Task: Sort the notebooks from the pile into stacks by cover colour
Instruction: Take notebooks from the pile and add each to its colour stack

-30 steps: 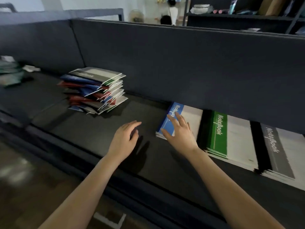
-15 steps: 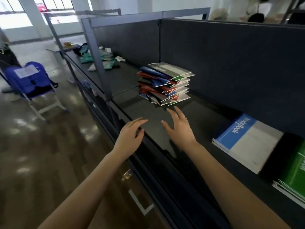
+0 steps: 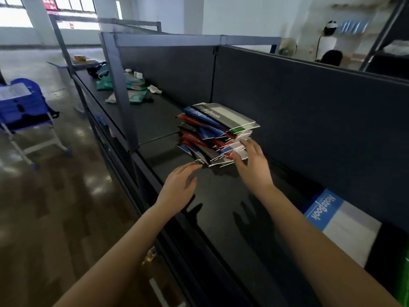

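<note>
Desk: dark, backed by a partition.
Pile: mixed-colour notebooks lay on it.
Right hand: spread fingers touched the pile's side.
Left hand: fingers straight, empty, beside the pile.
Blue notebook: well right of the pile.

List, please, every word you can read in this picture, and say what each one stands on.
"NoteBook": grey notebook atop the pile.
"Note", the rest covered: blue notebook just beneath it.
"NoteBook": blue stack at the right.
Too blurred or small to read: red sign at the window, sheet on the blue chair.
</note>
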{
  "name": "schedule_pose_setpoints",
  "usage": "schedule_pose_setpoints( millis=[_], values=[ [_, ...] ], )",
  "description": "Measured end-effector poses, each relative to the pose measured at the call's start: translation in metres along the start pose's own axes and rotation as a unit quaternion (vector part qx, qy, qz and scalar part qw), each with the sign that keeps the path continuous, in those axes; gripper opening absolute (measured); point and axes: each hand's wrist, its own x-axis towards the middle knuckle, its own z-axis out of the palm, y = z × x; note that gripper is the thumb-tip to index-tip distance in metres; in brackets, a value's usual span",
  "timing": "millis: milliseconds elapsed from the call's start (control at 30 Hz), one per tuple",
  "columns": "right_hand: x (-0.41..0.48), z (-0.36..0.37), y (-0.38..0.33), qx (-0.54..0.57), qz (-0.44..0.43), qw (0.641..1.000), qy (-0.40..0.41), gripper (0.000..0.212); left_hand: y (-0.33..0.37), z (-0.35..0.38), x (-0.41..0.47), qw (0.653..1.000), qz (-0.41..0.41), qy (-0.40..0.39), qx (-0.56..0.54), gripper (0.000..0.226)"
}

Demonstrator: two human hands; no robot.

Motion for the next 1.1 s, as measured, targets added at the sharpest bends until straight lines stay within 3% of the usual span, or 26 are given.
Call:
schedule_pose_setpoints(
  millis=[500,633,833,1100],
  values=[
    [0.112,0.043,-0.002,-0.075,0.027,0.997,-0.018,0.06,-0.041,-0.011,0.081,0.998,0.017,-0.002,-0.062,0.041],
    [0.127,0.048,0.006,-0.124,0.02,0.992,-0.032,0.052,-0.046,-0.014,0.093,0.996,0.025,-0.001,-0.085,0.041],
    [0.138,0.035,-0.002,-0.312,-0.013,0.947,-0.077,0.04,-0.058,-0.004,0.098,0.994,0.013,-0.038,-0.099,0.041],
    [0.144,0.036,-0.018,-0.369,-0.012,0.926,-0.077,0.042,-0.065,-0.01,0.089,0.992,-0.001,-0.05,-0.118,0.04]
  ],
)
